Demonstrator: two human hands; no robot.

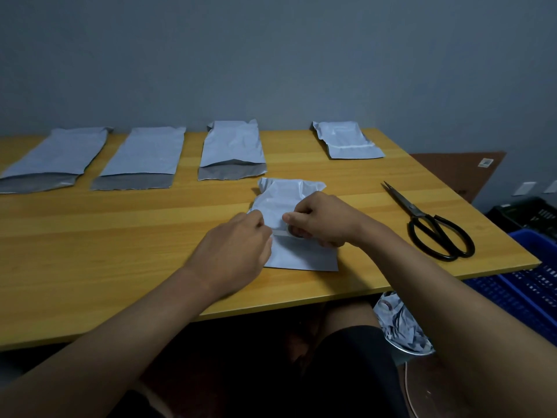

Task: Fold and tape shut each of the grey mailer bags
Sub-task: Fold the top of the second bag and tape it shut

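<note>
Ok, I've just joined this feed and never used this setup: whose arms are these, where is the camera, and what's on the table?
There is no machine here. The single picture comes from a camera worn on a person's head, looking down at their own bare arms. On the wooden table lie three open grey mailer bags along the far edge, and one folded bag to their right. Black scissors lie on the right. The left hand and right hand both work on a fifth bag in front, pinching what looks like a tape strip across its fold.
</note>
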